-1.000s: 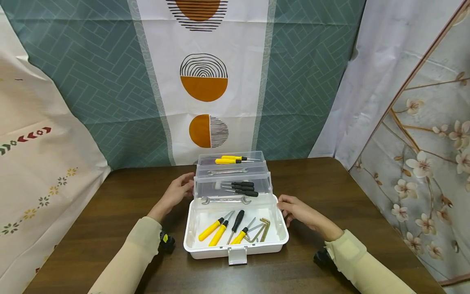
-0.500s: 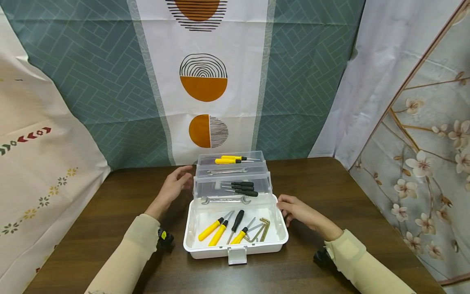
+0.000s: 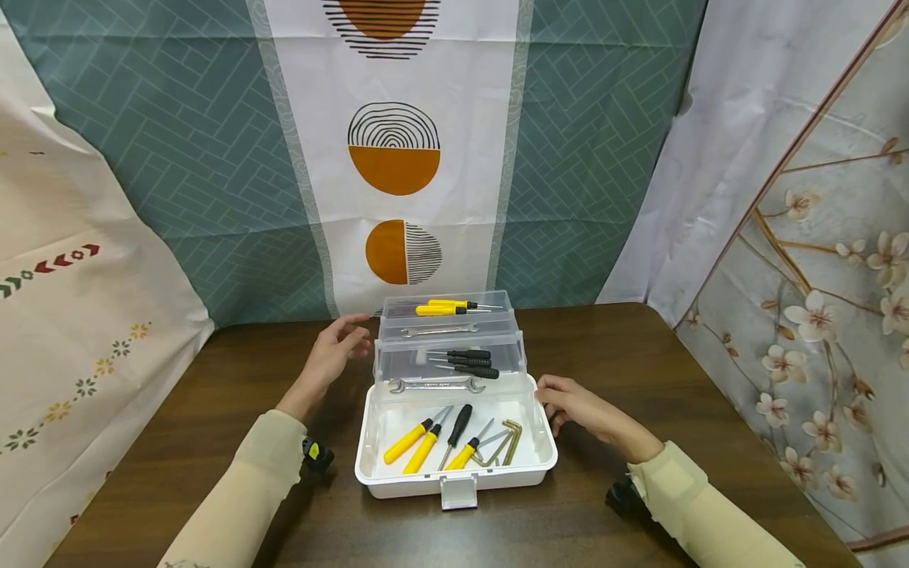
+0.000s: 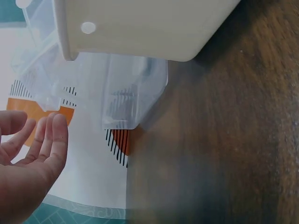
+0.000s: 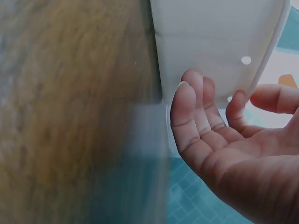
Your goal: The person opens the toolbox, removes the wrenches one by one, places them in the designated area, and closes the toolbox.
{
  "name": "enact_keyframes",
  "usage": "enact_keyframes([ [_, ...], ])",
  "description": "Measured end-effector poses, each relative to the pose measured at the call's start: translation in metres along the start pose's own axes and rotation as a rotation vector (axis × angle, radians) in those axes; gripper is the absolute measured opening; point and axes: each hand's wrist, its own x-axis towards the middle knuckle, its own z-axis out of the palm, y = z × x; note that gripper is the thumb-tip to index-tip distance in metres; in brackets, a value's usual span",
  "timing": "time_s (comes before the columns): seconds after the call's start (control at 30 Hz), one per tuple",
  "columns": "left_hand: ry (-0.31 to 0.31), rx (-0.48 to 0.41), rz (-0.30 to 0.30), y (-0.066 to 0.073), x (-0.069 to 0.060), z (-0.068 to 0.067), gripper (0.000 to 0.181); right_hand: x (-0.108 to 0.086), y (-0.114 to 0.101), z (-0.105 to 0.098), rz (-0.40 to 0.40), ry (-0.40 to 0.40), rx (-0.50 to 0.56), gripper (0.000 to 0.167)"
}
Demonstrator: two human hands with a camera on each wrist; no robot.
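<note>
A white toolbox [image 3: 379,483] stands unfolded on the table, with its translucent upper trays [image 3: 390,359] raised at the back. Yellow-handled screwdrivers [image 3: 408,444], a black screwdriver [image 3: 461,424] and brassy hex keys [image 3: 514,443] lie in the base. In the trays are wrenches [image 3: 436,385], small black screwdrivers [image 3: 477,363] and more yellow screwdrivers [image 3: 440,310]. My left hand [image 3: 330,355] hovers beside the trays' left side, fingers loosely bent and holding nothing. With thumb and finger my right hand [image 3: 578,410] grips the box's right rim; the other fingers curl near its outer wall [image 5: 210,37].
The brown wooden table [image 3: 234,394] extends on both sides of the box. A patterned cloth [image 3: 568,158] hangs behind its far edge. A clear latch [image 3: 459,494] hangs at the box's front. Each wrist wears a black device [image 3: 317,456].
My left hand has drawn slightly away from the trays, moving left and a little farther back, its fingers loosening. The right hand and the toolbox stay where they were.
</note>
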Motion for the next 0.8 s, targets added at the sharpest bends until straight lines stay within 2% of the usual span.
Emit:
enact_keyframes([
  [0.17, 0.0, 0.002, 0.005, 0.003, 0.0, 0.0, 0.04, 0.002, 0.005, -0.008, -0.001, -0.055, 0.063, 0.021],
  [0.5, 0.002, 0.002, 0.009, 0.007, 0.001, 0.0, 0.039, 0.0, 0.009, -0.015, -0.003, -0.131, 0.105, 0.023],
  [0.63, 0.002, 0.003, 0.013, 0.01, 0.002, 0.0, 0.04, 0.0, 0.007, -0.016, 0.007, -0.131, 0.116, 0.021],
  [0.8, 0.004, 0.018, 0.041, 0.019, 0.003, -0.003, 0.04, 0.0, 0.006, -0.015, 0.024, -0.108, 0.114, 0.02],
])
